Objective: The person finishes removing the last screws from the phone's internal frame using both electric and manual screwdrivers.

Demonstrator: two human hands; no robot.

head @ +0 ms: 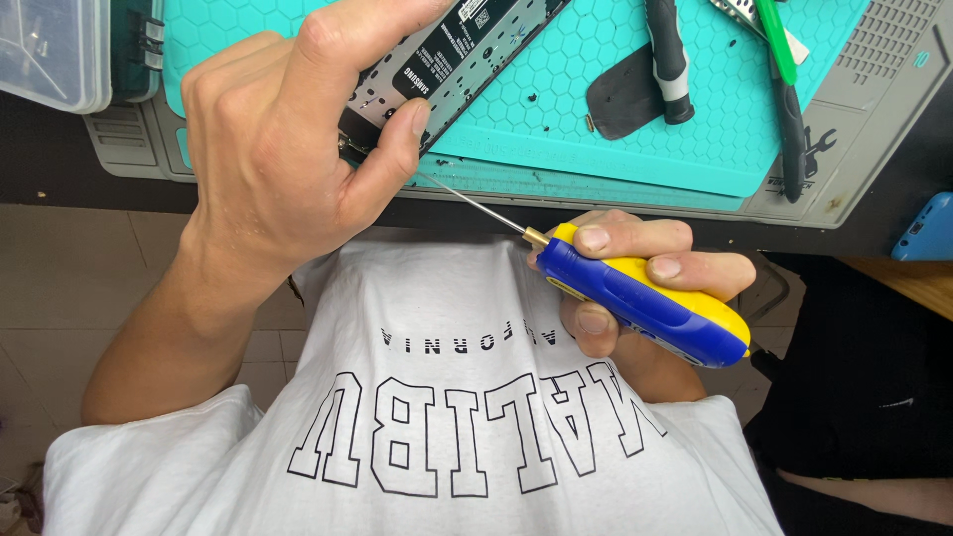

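Observation:
My left hand point(288, 139) grips the near corner of a flat metal drive with a black label point(452, 55), thumb pressed on its edge, holding it over the edge of the teal mat point(596, 109). My right hand point(625, 288) is closed around a screwdriver with a blue and yellow handle point(645, 303). Its thin steel shaft point(472, 203) runs up and left, with the tip meeting the drive's corner just under my left thumb.
On the teal mat lie a black spudger-like flat piece point(623, 94), a black and grey tool handle point(670, 60) and a green-handled tool point(779, 45). A clear plastic box point(50, 50) sits at the far left, and a blue object point(928, 228) at the right edge.

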